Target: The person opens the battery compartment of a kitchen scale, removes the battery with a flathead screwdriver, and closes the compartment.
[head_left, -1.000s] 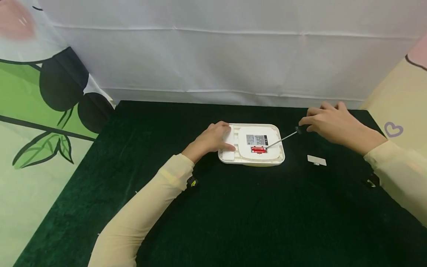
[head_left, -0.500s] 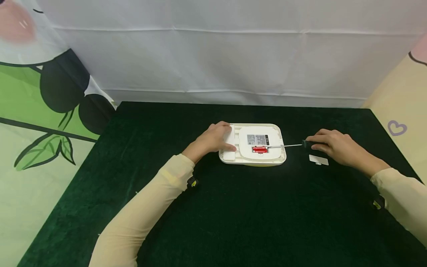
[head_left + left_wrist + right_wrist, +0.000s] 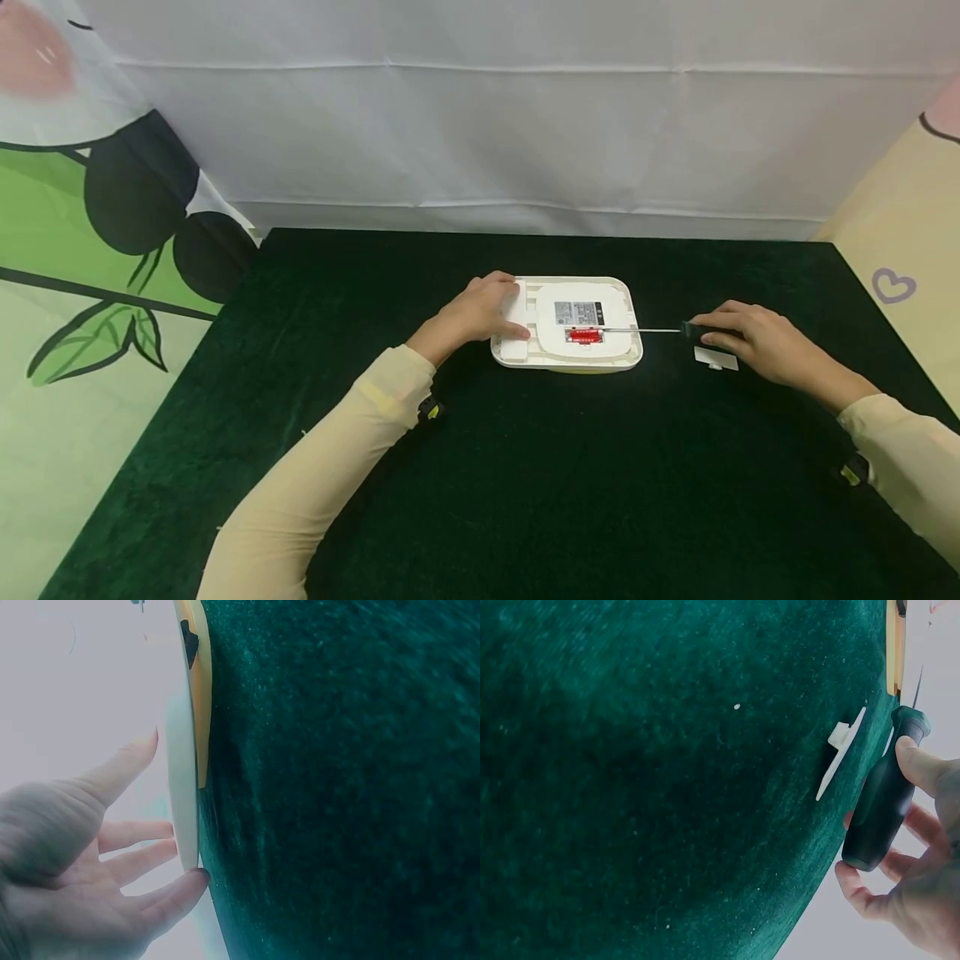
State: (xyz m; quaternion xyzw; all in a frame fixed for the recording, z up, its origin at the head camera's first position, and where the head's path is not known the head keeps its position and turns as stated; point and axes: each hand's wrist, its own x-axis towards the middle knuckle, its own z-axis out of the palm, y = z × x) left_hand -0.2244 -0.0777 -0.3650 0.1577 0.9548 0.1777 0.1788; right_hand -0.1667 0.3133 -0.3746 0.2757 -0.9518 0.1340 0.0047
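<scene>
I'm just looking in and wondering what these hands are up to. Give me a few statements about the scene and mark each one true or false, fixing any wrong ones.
1. The right hand holds a screwdriver. True.
2. The left hand holds a hammer. False: it grips one end of the white device.
3. The small white piece lies on the green cloth. True.
4. The red battery lies loose on the green cloth. False: it sits in the white device.

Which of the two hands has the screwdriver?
The right hand: it grips the dark-handled screwdriver, while the left hand holds one end of the white device.
</scene>
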